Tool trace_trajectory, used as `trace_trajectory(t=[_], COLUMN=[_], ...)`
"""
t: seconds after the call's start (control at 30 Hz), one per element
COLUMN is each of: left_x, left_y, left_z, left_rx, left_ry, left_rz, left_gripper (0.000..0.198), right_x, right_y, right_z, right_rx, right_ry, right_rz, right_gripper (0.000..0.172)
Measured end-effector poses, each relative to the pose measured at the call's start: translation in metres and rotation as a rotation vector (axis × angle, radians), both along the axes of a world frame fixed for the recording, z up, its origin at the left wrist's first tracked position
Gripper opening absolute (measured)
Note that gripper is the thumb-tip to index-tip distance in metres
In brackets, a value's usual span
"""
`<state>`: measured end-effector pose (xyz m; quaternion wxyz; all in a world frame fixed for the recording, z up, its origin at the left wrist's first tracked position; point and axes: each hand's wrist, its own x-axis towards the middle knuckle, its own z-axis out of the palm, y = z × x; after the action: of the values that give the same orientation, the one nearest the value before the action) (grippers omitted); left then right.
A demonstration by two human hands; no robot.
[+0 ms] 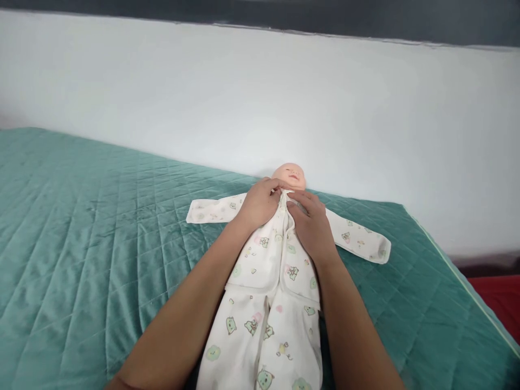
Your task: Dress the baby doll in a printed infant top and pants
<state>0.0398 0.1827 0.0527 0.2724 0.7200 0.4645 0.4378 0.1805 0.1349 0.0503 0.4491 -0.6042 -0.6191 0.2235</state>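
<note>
A baby doll (289,174) lies on its back, its head near the wall and its sleeved arms spread to both sides. It wears a white baby jacket (266,254) printed with small green and pink figures, and matching trousers (231,336). My left hand (263,201) is closed on the jacket's collar just below the doll's chin. On the other front edge, my right hand (311,222) grips the cloth near the neck. The jacket's front edges lie close together at the neck and part slightly lower down. My fingertips partly hide the collar.
Beneath the doll spreads a green quilted bedcover (101,227), its edge running down on the right. A white wall (244,97) with a dark band on top stands behind. Something red (498,298) shows beyond the bed at the far right.
</note>
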Motion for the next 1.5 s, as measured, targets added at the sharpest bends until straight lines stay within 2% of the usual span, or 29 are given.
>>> trace_trajectory(t=[0.27,0.47,0.63,0.87,1.0,1.13,1.3,1.5], left_x=[0.000,-0.001,-0.005,-0.012,-0.013,-0.014,-0.010,0.000], left_y=[-0.008,-0.040,-0.062,-0.060,-0.058,-0.058,-0.061,-0.066], left_z=[0.004,0.005,0.000,-0.003,0.000,0.002,0.003,0.009], left_rx=[-0.014,0.029,-0.031,-0.064,-0.066,-0.052,-0.034,-0.045], left_ry=[-0.098,-0.243,-0.264,-0.211,-0.130,-0.093,-0.082,-0.187], left_rz=[0.053,0.127,0.097,-0.017,-0.026,-0.050,-0.020,-0.002], left_gripper=[0.021,0.019,0.014,0.013,0.012,0.005,0.005,0.007], right_x=[0.003,0.006,-0.003,-0.013,-0.012,-0.009,-0.005,-0.002], right_y=[0.001,-0.006,-0.029,-0.045,-0.044,-0.043,-0.043,-0.044], right_z=[0.002,0.001,0.003,0.008,0.006,0.002,-0.003,-0.007], right_rx=[0.048,0.114,0.205,0.067,0.059,0.045,0.028,0.023], right_ry=[0.003,0.004,0.008,-0.115,-0.113,0.042,0.281,0.403], right_rz=[0.015,0.005,-0.095,-0.061,-0.059,-0.079,-0.052,0.006], right_gripper=[0.028,0.029,0.023,0.031,0.021,0.014,0.021,0.026])
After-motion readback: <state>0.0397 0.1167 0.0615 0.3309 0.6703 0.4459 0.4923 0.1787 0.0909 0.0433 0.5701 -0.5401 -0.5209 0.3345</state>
